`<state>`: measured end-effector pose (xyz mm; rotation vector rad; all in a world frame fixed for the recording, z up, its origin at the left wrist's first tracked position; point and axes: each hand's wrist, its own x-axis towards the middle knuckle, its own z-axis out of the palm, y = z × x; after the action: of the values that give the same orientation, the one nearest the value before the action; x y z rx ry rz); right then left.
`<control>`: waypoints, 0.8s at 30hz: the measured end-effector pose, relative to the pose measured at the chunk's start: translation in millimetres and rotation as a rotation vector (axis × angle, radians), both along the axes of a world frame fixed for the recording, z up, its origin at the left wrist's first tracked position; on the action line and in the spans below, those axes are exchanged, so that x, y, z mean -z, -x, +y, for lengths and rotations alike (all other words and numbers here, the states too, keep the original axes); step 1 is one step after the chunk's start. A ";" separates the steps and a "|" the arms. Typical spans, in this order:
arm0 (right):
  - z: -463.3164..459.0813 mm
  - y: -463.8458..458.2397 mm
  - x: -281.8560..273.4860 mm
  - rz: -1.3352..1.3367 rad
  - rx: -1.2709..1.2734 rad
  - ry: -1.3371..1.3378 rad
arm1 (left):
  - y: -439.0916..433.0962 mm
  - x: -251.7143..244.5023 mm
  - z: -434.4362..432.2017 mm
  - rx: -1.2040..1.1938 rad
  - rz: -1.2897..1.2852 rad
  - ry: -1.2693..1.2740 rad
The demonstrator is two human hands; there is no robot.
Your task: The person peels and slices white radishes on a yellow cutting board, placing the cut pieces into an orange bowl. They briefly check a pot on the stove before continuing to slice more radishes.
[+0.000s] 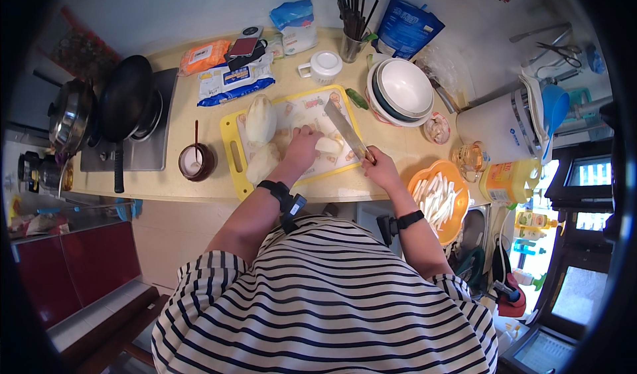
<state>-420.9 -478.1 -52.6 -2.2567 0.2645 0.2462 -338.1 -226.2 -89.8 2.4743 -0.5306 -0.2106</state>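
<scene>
My right hand (382, 169) grips the handle of a kitchen cleaver (344, 126), whose blade slants up and left over the right side of a yellow-rimmed cutting board (230, 147). My left hand (301, 150) is over the middle of the board, fingers bent, at the left end of a pale peeled vegetable piece (330, 145). Whether those fingers grip the piece is hidden. On the board's left side lie a large peeled vegetable (261, 119) and a second pale one (263, 163) close to my left wrist. An orange bowl (464, 199) of white strips (436, 197) stands right of my right forearm.
Behind the board are a lidded white mug (326, 66), a green vegetable piece (357, 98) and stacked bowls (405, 88). A brown jar (197, 163) with a spoon stands left, near a black pan (125, 97) on the stove. A glass mug (470, 160) stands right.
</scene>
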 end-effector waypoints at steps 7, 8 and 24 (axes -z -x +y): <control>9.9 -4.1 -8.8 0.084 -0.070 0.123 | -26.9 13.4 -3.9 -0.042 -0.182 0.168; 14.5 -2.3 -10.5 0.071 -0.051 0.144 | -24.5 14.3 -2.9 -0.061 -0.206 0.182; 32.0 -22.1 -6.5 0.017 0.040 0.253 | -14.2 -57.1 4.0 -0.172 0.890 1.513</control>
<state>-398.8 -446.1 -46.0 -2.4970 0.3675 0.2214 -323.9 -222.2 -32.7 0.7880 0.0130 -0.5364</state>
